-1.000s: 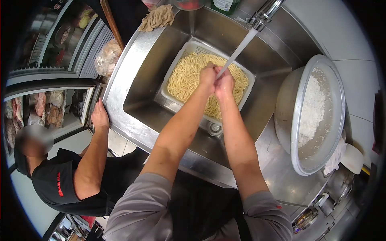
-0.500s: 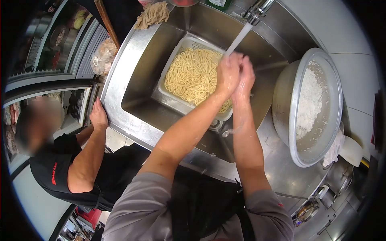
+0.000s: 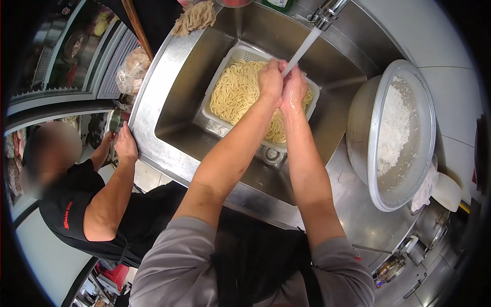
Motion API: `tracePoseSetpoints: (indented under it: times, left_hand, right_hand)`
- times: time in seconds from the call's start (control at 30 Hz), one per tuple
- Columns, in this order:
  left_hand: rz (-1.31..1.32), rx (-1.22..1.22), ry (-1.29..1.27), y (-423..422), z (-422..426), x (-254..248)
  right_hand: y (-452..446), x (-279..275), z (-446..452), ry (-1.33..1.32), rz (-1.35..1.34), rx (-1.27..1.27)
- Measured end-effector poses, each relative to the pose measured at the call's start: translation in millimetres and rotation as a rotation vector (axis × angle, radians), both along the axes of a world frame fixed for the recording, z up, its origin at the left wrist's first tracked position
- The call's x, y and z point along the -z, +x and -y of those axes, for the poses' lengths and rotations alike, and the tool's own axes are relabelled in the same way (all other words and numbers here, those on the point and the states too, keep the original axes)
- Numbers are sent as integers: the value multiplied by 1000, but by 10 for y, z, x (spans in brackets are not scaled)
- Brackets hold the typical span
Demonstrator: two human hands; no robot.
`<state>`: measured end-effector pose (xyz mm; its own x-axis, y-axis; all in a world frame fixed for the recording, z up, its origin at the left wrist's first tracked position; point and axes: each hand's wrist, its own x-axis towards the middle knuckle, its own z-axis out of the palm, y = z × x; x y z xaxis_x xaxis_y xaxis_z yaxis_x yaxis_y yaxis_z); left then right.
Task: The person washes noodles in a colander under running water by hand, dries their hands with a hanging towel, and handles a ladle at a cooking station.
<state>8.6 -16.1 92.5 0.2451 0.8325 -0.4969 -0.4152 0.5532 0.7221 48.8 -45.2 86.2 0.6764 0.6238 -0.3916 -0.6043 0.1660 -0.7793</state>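
Water runs from the metal faucet [image 3: 325, 19] onto my two hands, which are cupped together over a white basket [image 3: 205, 105] of yellow noodles [image 3: 238, 92]. The basket sits in a steel sink [image 3: 179, 100]. My left hand [image 3: 270, 81] is on the left and my right hand [image 3: 294, 87] is on the right, the two touching. Their fingers are curled around the stream, and nothing but water shows between them. Part of the noodles is hidden under my hands and forearms.
A large bowl [image 3: 375, 138] with white powder stands tilted right of the sink. A tan cloth [image 3: 194, 18] lies on the upper left rim. At the left, a co-worker's hand [image 3: 125, 143] is at the sink edge, beside an open fridge [image 3: 61, 110].
Both hands moved right and rubbed together, then came back left under the stream, cupped. The co-worker's other hand now shows, with a dark green and red object beside it.
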Motion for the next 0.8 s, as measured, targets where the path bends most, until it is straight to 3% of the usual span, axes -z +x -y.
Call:
tracePoseSetpoints:
  times: [0.17,0.23,0.37,0.43,0.53,0.6,0.67,0.73,0.8]
  left_hand:
    - [-132,-38,416,120,-131,-645]
    - [-150,-21,442,103,-77,-930]
    - [-325,10,603,3,109,-817]
    - [-424,38,588,-6,189,-367]
    - [-794,520,581,-257,213,541]
    - [-991,448,698,-574,189,1150]
    - [-1047,426,679,-971,-69,1576]
    - [-1272,291,670,-1258,-293,1844]
    - [-1225,423,501,-1453,-462,1877]
  right_hand:
    - [71,-703,-141,184,94,25]
    - [73,-847,-115,154,149,47]
    - [10,-790,67,89,172,52]
    - [-3,-364,183,75,147,29]
    - [227,806,481,-337,294,-281]
    - [347,1313,831,-740,799,-374]
    - [477,1468,1118,-910,643,-325]
    - [619,1504,1268,-838,367,-282]
    - [602,1454,1210,-776,-31,-175]
